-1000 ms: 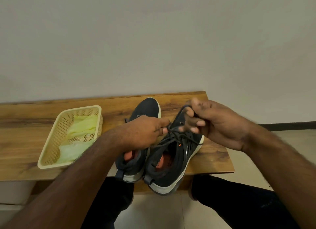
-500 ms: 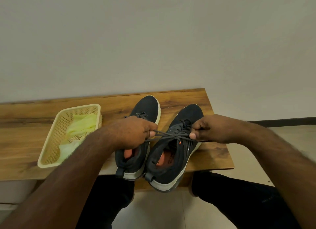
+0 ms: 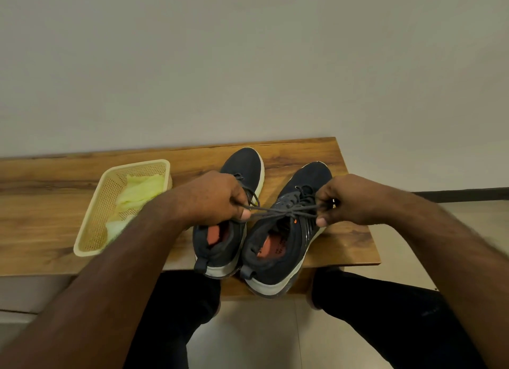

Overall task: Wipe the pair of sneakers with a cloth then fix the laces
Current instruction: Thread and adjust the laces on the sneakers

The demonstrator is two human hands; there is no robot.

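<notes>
Head view: two dark sneakers side by side on the wooden bench (image 3: 344, 239), toes to the wall, heels at the near edge. Right sneaker (image 3: 286, 231): dark knit upper, pale sole, orange insole, small orange mark by the eyelets. Left sneaker (image 3: 234, 200) alike, part-hidden under the forearm. Laces (image 3: 283, 211) of the right sneaker drawn taut and crossed over its tongue. Left hand (image 3: 217, 200) knuckles up, fingers curled, pinching one lace end. Right hand (image 3: 349, 200) likewise, fingers pinching the other end just beside the sneaker's outer side. Yellow-green cloth (image 3: 140, 189) lies in a cream basket (image 3: 91, 244), left on the bench.
</notes>
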